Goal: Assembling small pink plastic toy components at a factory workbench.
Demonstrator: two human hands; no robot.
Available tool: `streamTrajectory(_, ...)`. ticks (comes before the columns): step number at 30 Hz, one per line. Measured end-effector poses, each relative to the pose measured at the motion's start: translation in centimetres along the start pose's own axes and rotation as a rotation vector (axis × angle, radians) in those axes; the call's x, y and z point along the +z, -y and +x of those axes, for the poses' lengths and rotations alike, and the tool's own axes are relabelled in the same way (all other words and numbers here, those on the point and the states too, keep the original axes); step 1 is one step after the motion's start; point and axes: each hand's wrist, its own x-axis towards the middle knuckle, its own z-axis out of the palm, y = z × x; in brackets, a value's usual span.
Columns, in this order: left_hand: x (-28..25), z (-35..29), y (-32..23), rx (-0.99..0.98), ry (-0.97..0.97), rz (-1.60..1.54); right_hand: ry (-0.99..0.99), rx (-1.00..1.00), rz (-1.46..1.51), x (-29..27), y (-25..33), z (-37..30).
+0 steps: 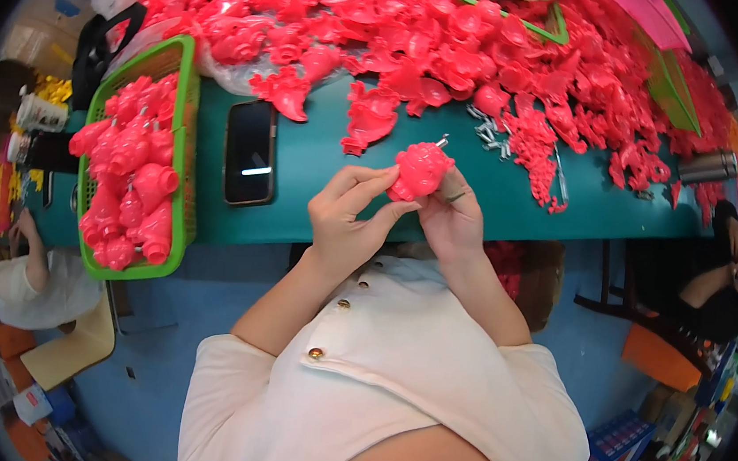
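Between my two hands, just above the near edge of the green table (pixel 308 222), is a rounded pink plastic toy part (pixel 421 171) with a small metal pin sticking up from its top. My left hand (pixel 355 207) pinches its left side between thumb and fingers. Closed on its right side is my right hand (pixel 457 214), with a ring on one finger. Beyond the hands lie a curved pink shell piece (pixel 371 117) and a scatter of small metal pins (pixel 489 131). A heap of tiny pink pieces (pixel 533 144) lies beside the pins.
A green basket (pixel 183 168) of assembled pink parts stands at the left, beside a black phone (pixel 250 153). A large pile of pink shells (pixel 320 4) covers the far side. A thin screwdriver-like tool (pixel 561 173) and a metal cylinder (pixel 706 167) lie right. Other people sit at both sides.
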Motion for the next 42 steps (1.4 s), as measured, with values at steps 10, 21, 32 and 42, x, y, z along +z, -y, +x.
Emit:
streamTrajectory(10, -20.3, 4.2, -0.1, -0.087, -0.606, 1.027, -0.033, -0.147, -0.588, 0.1, 4.5, 0.1)
streamTrajectory(21, -25.0, 7.5, 2.1, -0.403, -0.347, 1.471, -0.023, -0.158, -0.776, 1.0, 4.2, 0.3)
streamTrajectory(32, -26.0, 13.9, 5.3, -0.254, 0.040, 1.512, 0.003, -0.070, -0.807, 0.6, 3.7, 0.7)
streamTrajectory(42, -27.3, 17.7, 6.2, -0.265, 0.428, 1.413, 0.060, -0.045, -0.840, 0.2, 5.8, 0.4)
